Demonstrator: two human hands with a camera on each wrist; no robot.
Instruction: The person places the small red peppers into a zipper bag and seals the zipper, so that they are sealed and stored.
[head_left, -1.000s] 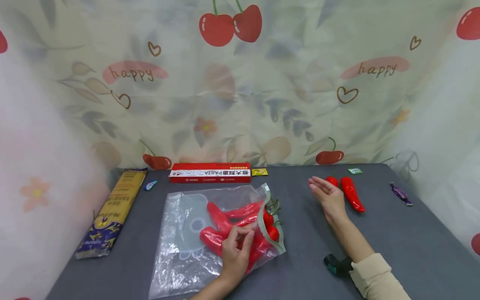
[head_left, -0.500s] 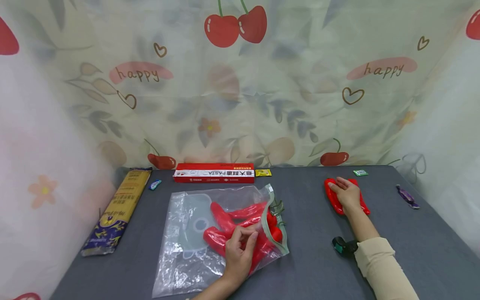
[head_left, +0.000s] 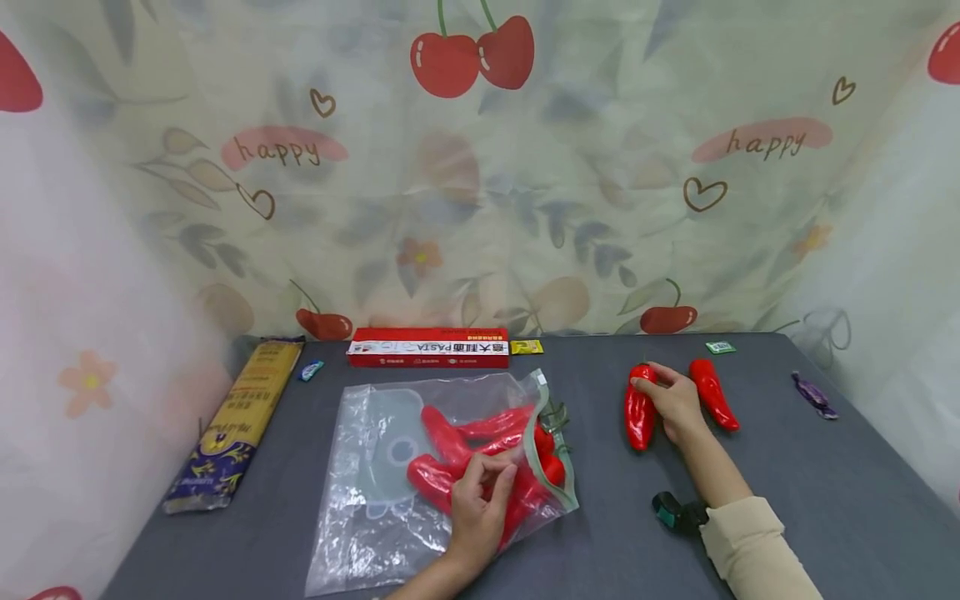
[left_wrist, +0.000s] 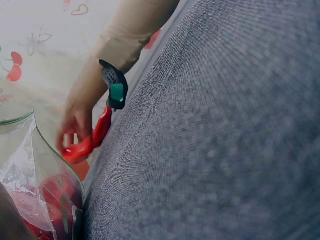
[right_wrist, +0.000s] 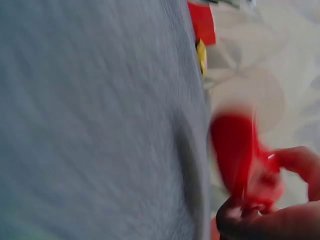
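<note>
Your right hand (head_left: pixel 678 408) pinches a red pepper (head_left: pixel 640 423) near the far edge of the worktop (head_left: pixel 600 542); your left hand (head_left: pixel 476 515) pinches the clear bag (head_left: pixel 352 517). Grey surface stretches between bag and pepper.

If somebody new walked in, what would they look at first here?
Probably the shiny red peppers, bunched inside the clear bag just in front of the red box. Next might be the single pepper held in the person's right grip, off to the right. Behind everything, two big printed cherries stand out at the top of the backdrop.
</note>
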